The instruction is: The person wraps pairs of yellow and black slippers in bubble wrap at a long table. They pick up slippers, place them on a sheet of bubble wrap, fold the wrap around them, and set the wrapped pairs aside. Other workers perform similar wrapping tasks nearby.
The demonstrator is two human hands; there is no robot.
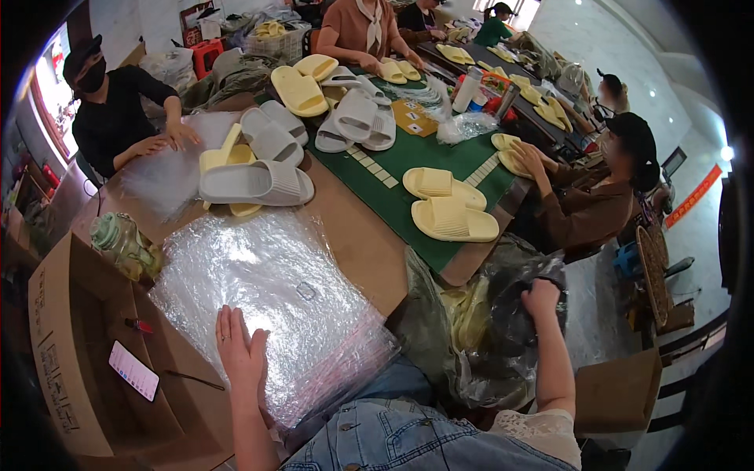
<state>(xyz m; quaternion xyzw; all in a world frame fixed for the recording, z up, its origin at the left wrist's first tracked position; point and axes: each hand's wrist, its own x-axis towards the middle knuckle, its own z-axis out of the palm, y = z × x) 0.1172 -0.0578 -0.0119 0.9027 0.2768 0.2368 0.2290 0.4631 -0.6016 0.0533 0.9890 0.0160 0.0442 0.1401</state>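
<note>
My left hand (239, 345) lies flat, fingers stretched out, on a stack of shiny clear plastic bags (259, 275) with a pinkish near edge. Off to the right, my right hand (542, 298) is closed over a large sack (428, 322) lined with clear plastic. Dark folds of plastic surround its fingers, and what they grip is hidden. Inside the sack, yellow slippers (471, 314) show through the plastic beside that hand. Beyond the bags sit a grey slipper (259, 183) and a yellow slipper (228, 157). A pair of yellow slippers (452, 218) rests on the green mat (377, 208).
At my left stands an open cardboard box (59, 345) with a phone (133, 370) in it. A lidded glass jar (126, 247) is behind the box. More grey slippers (357, 118) are heaped farther back. Co-workers sit around the table, one handling slippers at the right.
</note>
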